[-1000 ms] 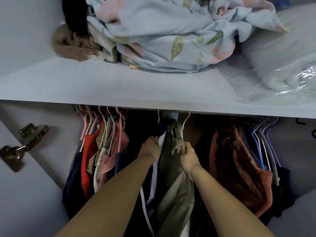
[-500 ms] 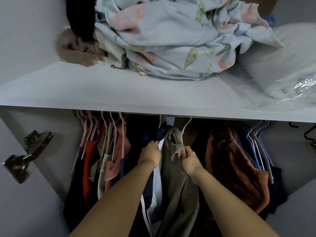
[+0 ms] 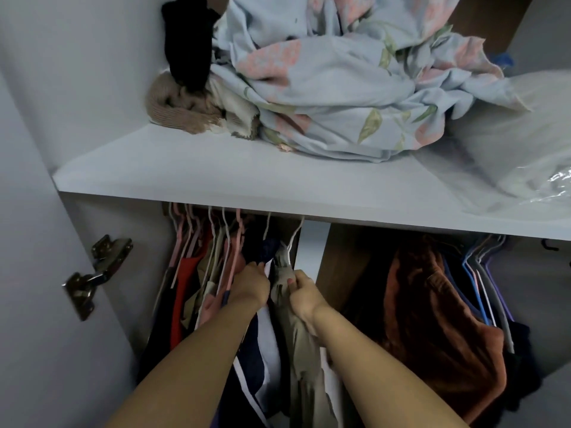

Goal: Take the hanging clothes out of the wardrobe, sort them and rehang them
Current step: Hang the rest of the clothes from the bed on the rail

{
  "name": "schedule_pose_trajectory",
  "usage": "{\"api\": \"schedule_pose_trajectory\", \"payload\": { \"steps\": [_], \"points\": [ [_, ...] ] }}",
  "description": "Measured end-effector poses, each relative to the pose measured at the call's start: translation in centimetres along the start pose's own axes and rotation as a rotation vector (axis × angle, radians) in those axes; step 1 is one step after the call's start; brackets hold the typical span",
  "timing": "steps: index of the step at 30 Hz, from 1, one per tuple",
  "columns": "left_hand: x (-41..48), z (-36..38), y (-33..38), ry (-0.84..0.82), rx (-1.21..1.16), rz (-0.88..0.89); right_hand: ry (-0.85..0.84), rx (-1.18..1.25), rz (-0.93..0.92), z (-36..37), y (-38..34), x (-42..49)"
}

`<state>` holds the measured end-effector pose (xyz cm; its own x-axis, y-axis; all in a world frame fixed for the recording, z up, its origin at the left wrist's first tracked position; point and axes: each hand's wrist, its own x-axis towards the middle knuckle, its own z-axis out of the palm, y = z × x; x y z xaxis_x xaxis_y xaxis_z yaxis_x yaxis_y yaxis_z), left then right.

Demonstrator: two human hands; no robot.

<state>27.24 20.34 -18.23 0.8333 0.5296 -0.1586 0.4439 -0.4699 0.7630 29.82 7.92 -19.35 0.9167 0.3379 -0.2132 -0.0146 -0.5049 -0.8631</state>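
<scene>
1. Left hand (image 3: 251,285) is closed on the dark navy garment (image 3: 247,359) near its hanger top.
2. Right hand (image 3: 304,293) pinches the khaki garment (image 3: 296,341), fingers pressed together on the fabric.
3. Both garments hang under the shelf (image 3: 216,180), mid-rail, left of the rust-brown garment (image 3: 432,304).
4. Floral bedding (image 3: 340,97) sits on the shelf's back edge.
</scene>
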Motion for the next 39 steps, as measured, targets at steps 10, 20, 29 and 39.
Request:
{"api": "schedule_pose_trajectory", "payload": {
  "steps": [10, 20, 29, 39],
  "points": [
    [-0.7, -3.3, -1.2, 0.062, -0.079, -0.045, -0.175, 0.021, 0.030, 6.8, -3.4, 1.3],
    [-0.6, -2.1, -0.7, -0.010, -0.102, 0.012, -0.272, 0.003, 0.139, 2.6, -2.1, 2.2],
    [0.4, -1.2, -1.5, 0.042, -0.137, -0.025, -0.210, -0.061, 0.081, 4.0, -2.0, 3.0],
    [0.9, -0.7, -1.8, 0.120, -0.037, -0.020, -0.147, -0.115, -0.035, 4.3, -1.2, 3.2]
  ]
}}
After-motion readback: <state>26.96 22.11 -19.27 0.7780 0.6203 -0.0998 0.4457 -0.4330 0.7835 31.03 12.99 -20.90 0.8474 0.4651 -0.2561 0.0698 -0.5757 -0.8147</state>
